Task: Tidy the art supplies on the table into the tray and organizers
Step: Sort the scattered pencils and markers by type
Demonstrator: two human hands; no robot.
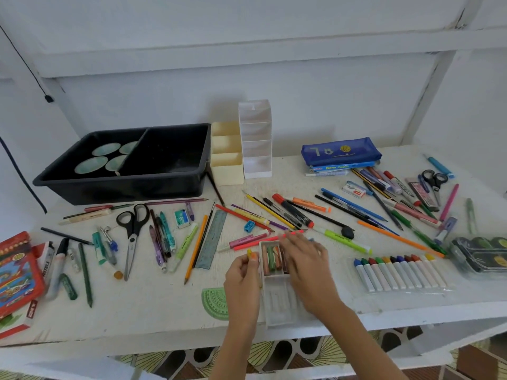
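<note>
The left hand (242, 272) pinches 2 crayons (252, 255), yellow and orange, just left of the white pastel box (277, 305). The right hand (307, 264) lies spread over it. The black tray (123, 186) sits well beyond that box.

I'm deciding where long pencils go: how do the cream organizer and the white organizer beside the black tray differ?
The cream organizer is shorter; the white organizer rises well above it. The cream organizer shows three stepped compartments, the white organizer four. The cream one stands next to the black tray, the white one beyond it. Both stand upright and look empty.
</note>
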